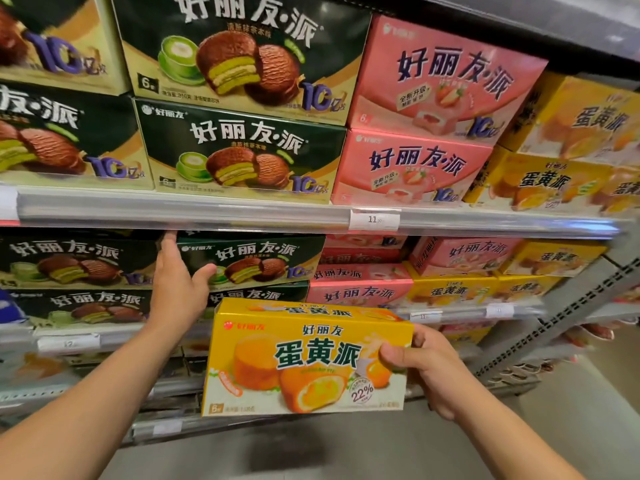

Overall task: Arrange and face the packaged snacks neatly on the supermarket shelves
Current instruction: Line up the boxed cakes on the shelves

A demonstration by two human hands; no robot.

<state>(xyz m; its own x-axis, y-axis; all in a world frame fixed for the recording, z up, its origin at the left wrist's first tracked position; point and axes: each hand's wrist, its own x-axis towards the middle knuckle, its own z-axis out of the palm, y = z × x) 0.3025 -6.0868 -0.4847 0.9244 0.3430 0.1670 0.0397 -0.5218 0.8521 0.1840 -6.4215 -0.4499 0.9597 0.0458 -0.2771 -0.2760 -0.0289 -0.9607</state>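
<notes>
Here, mid-restock on the snack shelves.

Left side: left hand (176, 289) is raised to the middle shelf, fingers straight, thumb spread, fingertips up at the top left corner of a green box (252, 261). It holds nothing; whether it actually presses the box or only hovers at it, cannot tell. More green boxes (76, 265) sit to its left, stacked two high.

Centre: yellow box (308, 358) is held in the air in front of the shelves, front face toward the camera, upright and level. It is on no shelf yet.

Right: right hand (426, 365) grips the yellow box at its right end, thumb on the front face, fingers curled behind.

Shelf contents, left to right: upper shelf (207, 213) carries green boxes, then pink boxes (433, 126), then yellow boxes (554, 161), each two high. The middle shelf repeats the order: green, pink, and at the right a yellow stack (485, 285). Price tag (374, 220) on the upper rail reads 11.

Judgement: step in hand is carrying one stray yellow box to its group. The matching stock lies to the right, so the next move likely calls for a shift rightward, then seating the box face out, square with its neighbours. Left hand seems to be straightening the green row meanwhile.
</notes>
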